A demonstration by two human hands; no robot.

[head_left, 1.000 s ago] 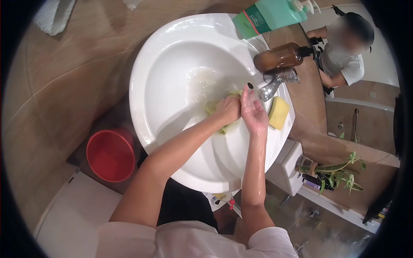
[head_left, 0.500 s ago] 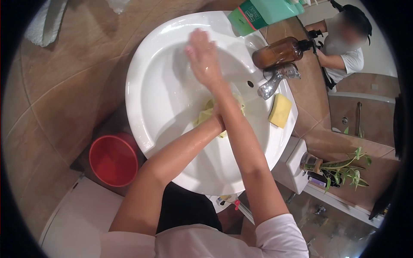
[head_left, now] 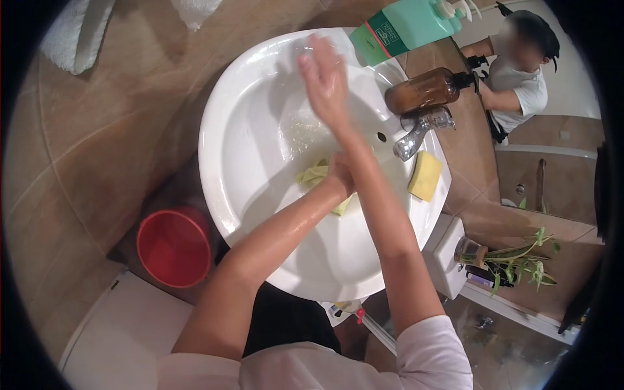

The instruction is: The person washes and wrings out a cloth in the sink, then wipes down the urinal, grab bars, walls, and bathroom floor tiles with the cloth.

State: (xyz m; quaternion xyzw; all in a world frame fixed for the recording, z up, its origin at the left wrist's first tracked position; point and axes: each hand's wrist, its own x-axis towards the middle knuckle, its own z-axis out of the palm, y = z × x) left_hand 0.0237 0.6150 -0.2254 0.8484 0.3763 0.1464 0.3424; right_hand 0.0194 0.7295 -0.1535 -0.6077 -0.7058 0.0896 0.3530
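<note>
My arms cross over a white sink [head_left: 224, 162]. My right hand [head_left: 327, 81] reaches over the far part of the basin, its wet fingers stretched out with nothing in them. Under my right forearm is my left hand [head_left: 340, 170], its fingers mostly hidden. A wet yellow-green cloth [head_left: 315, 173] lies in the basin beside and below the left hand; whether the fingers grip it I cannot make out. Water ripples in the basin left of the hands. On the right of the sink is a chrome faucet [head_left: 414, 140], with a yellow sponge [head_left: 426, 177] on the rim near it.
An amber pump bottle [head_left: 422, 92] and a green pump bottle [head_left: 409, 29] stand along the sink's back ledge. To the left is a red bucket [head_left: 174, 248]. A potted plant [head_left: 520, 260] sits at the right, below a mirror [head_left: 546, 162] reflecting a person. White towels [head_left: 77, 36] hang upper left.
Both hands appear slightly further right in the view, which has itself shifted a little. The right hand's fingers have spread more, and rippling water now shows in the basin.
</note>
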